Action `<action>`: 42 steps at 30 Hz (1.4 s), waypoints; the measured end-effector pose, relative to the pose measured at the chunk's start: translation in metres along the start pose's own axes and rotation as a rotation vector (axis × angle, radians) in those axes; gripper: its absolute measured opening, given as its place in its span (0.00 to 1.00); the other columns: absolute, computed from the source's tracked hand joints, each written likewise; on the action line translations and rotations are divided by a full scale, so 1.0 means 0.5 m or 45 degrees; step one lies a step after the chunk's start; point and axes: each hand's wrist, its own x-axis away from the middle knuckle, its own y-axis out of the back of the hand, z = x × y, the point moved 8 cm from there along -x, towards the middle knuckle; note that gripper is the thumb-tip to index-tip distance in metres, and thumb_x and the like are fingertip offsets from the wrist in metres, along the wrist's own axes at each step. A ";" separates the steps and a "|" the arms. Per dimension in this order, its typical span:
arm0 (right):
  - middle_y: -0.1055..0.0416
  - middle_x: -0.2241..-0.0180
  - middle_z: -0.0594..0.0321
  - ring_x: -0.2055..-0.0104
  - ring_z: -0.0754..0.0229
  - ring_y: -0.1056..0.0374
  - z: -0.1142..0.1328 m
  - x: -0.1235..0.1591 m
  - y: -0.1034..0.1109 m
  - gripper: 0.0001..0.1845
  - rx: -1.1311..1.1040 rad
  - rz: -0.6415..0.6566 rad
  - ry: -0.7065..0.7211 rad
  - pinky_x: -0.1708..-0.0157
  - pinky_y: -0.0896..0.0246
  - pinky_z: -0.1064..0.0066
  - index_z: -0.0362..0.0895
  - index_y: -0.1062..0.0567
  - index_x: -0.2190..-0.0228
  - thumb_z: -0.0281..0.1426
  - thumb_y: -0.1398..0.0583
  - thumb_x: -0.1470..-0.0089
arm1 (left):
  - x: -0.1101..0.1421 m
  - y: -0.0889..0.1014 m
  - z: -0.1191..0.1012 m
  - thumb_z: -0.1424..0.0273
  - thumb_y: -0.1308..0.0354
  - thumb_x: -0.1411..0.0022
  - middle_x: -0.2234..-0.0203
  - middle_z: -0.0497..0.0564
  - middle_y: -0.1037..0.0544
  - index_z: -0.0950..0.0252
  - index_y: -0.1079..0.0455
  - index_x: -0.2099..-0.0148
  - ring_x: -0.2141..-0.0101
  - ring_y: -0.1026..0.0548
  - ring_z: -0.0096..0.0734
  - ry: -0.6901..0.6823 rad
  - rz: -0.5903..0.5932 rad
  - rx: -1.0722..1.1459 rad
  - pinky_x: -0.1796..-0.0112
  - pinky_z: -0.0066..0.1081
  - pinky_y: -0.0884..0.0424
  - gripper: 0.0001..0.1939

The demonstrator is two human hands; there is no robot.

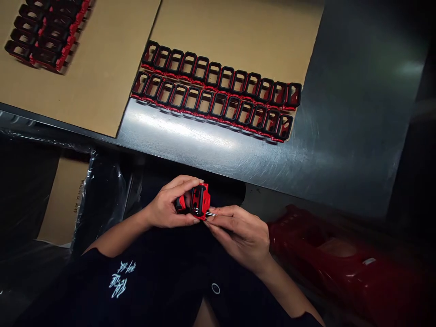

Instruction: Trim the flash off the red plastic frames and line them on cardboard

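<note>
Close to my body, below the table edge, my left hand [172,204] is closed around a red and black plastic housing [205,202]. Its thumb and fingers grip the part from opposite ends, and a bit of red and black shows by the palm. My right hand [243,229] pinches a thin metal rod [211,213] between thumb and fingers. The rod's tip meets the lower right side of the housing; whether it enters a hole I cannot tell. Two rows of similar red and black frames [218,103] stand on the table above my hands.
A cardboard sheet [238,27] lies on the metal table [190,141] under the rows. More red and black parts [51,36] sit on another cardboard sheet [102,81] at upper left. Plastic film [112,190] hangs lower left. A large red moulded object [340,254] stands lower right.
</note>
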 end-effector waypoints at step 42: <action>0.28 0.79 0.62 0.80 0.66 0.35 -0.130 -0.021 -0.087 0.23 -0.995 0.010 -0.859 0.79 0.37 0.78 0.40 0.24 0.74 0.48 0.30 0.45 | 0.001 -0.020 0.001 0.75 0.33 0.48 0.41 0.64 0.27 0.61 0.39 0.32 0.42 0.26 0.48 -0.022 0.095 -0.008 0.44 0.48 0.26 0.41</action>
